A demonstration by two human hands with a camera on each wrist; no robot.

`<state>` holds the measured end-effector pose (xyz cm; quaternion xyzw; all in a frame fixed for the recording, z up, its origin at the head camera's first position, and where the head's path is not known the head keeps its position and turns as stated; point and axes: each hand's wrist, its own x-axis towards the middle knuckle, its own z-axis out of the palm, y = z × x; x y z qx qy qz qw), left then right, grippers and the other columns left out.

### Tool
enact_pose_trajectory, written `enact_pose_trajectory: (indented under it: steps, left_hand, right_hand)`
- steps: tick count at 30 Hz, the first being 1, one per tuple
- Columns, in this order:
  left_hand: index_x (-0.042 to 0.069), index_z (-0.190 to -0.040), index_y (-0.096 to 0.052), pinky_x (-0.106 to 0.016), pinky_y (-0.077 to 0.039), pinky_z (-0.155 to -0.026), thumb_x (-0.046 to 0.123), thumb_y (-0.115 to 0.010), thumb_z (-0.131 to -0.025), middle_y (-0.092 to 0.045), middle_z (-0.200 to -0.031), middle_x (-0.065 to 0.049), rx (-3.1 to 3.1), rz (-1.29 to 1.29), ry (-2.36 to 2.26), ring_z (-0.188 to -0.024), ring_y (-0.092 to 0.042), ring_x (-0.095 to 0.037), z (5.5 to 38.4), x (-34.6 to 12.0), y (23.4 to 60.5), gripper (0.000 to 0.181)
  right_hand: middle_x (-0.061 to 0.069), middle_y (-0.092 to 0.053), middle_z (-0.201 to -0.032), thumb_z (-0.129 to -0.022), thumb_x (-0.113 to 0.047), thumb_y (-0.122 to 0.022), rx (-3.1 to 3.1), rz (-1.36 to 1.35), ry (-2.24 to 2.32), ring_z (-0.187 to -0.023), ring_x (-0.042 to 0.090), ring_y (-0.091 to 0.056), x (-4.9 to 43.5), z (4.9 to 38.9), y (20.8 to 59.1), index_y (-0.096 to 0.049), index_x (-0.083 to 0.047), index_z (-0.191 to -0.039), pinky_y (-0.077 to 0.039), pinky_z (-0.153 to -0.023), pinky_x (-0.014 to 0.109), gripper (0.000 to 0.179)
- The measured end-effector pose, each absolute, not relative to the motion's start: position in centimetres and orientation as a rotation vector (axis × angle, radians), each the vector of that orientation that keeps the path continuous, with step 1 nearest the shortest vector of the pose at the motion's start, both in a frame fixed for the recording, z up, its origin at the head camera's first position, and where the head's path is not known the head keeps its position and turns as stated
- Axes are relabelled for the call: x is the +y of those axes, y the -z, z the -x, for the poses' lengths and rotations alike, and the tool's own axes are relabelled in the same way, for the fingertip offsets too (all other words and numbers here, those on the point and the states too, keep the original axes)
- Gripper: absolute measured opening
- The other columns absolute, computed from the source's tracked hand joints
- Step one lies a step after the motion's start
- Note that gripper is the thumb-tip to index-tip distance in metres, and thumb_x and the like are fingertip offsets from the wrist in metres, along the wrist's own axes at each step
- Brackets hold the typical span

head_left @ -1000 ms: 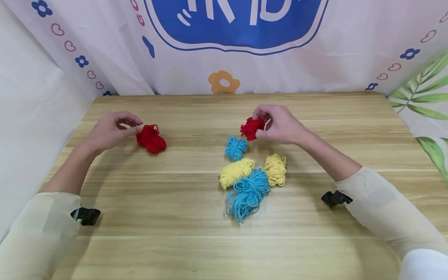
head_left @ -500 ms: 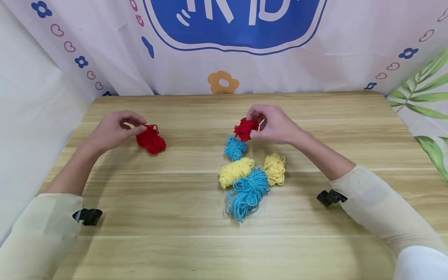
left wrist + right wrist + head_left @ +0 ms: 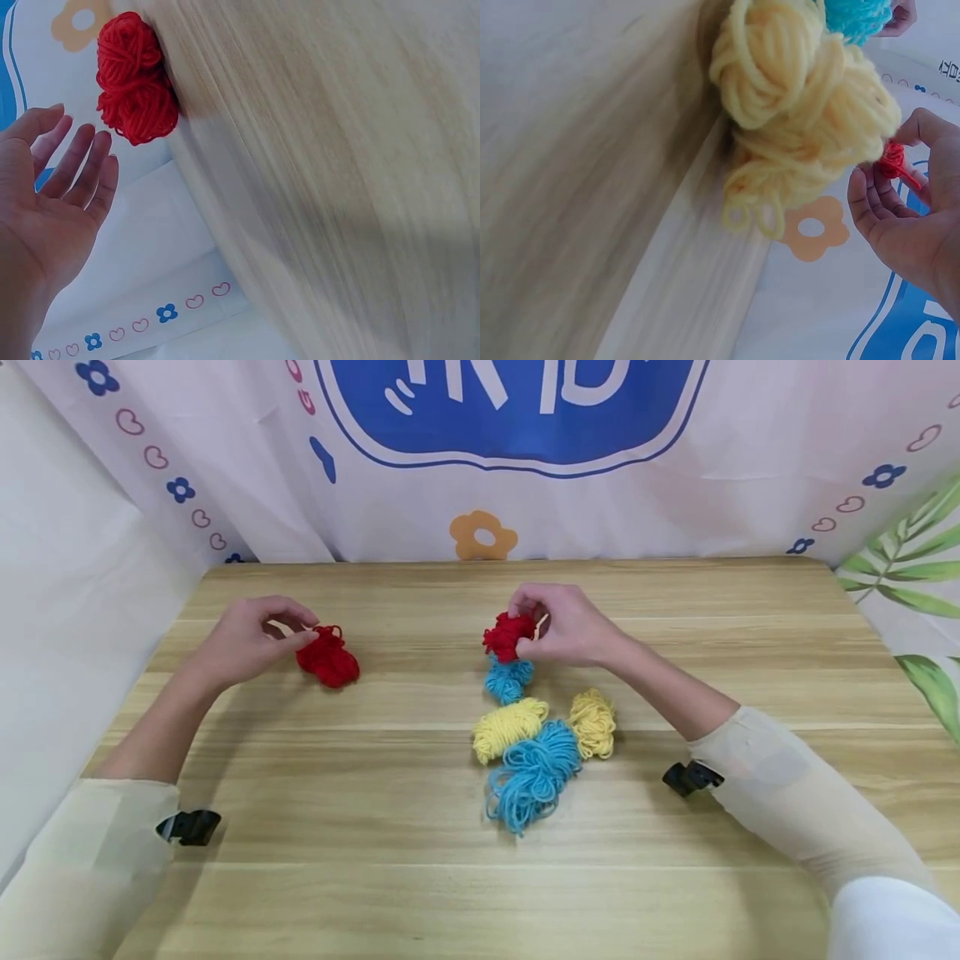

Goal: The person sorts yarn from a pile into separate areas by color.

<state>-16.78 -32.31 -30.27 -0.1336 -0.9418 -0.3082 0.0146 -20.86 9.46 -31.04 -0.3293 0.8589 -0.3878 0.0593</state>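
In the head view my left hand (image 3: 251,639) is beside a red yarn bundle (image 3: 328,658) on the left of the table. The left wrist view shows that hand (image 3: 64,187) with its fingers loosely spread, a little apart from the bundle (image 3: 137,79). My right hand (image 3: 566,625) pinches a second red yarn bundle (image 3: 508,636) between thumb and fingers, over the top edge of a small blue yarn bundle (image 3: 507,680). The right wrist view shows only a bit of this red yarn (image 3: 891,160) among the fingers of the right hand (image 3: 911,217).
Close in front lie a yellow yarn bundle (image 3: 510,729), a paler yellow one (image 3: 592,724) and a large loopy blue one (image 3: 534,774), bunched together. The wooden table (image 3: 337,827) ends at a printed white cloth (image 3: 390,518) at the back.
My right hand has moved left with its red yarn bundle, which now overlaps the top of the small blue bundle. The left hand stays by its red bundle, shifted only slightly.
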Motion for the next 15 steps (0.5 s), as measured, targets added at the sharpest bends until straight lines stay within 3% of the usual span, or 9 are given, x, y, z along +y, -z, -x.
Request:
enact_pose_trajectory:
  steps: [6, 12, 15]
  left_hand:
    - [-0.004, -0.109, -0.073, -0.009, -0.046, -0.070, 0.002, -0.072, -0.094, -0.072, -0.107, -0.021, -2.930, 0.427, 0.904, -0.085, -0.056, 0.004, 16.6, -32.2, 30.3, 0.016]
    - [-0.004, -0.107, -0.073, -0.012, -0.046, -0.069, 0.001, -0.072, -0.093, -0.072, -0.106, -0.020, -2.924, 0.460, 0.841, -0.093, -0.065, -0.026, 16.5, -32.1, 30.3, 0.015]
    - [-0.004, -0.107, -0.073, -0.013, -0.046, -0.070, 0.000, -0.071, -0.093, -0.072, -0.106, -0.020, -2.918, 0.471, 0.835, -0.095, -0.065, -0.033, 16.4, -32.0, 30.2, 0.015]
  right_hand:
    - [0.009, -0.069, -0.093, -0.080, -0.004, -0.071, 2.594, 1.041, 1.162, -0.084, 0.023, -0.065, 8.1, 21.1, 31.0, -0.065, -0.003, -0.104, -0.058, -0.071, 0.031, 0.025]
    - [0.009, -0.069, -0.096, -0.080, -0.005, -0.071, 2.587, 1.074, 1.149, -0.086, 0.024, -0.065, 6.8, 21.3, 30.8, -0.065, -0.003, -0.104, -0.058, -0.071, 0.031, 0.026]
    - [0.010, -0.069, -0.097, -0.080, -0.005, -0.072, 2.580, 1.082, 1.146, -0.087, 0.024, -0.066, 6.2, 21.3, 30.8, -0.065, -0.002, -0.104, -0.058, -0.071, 0.031, 0.026]
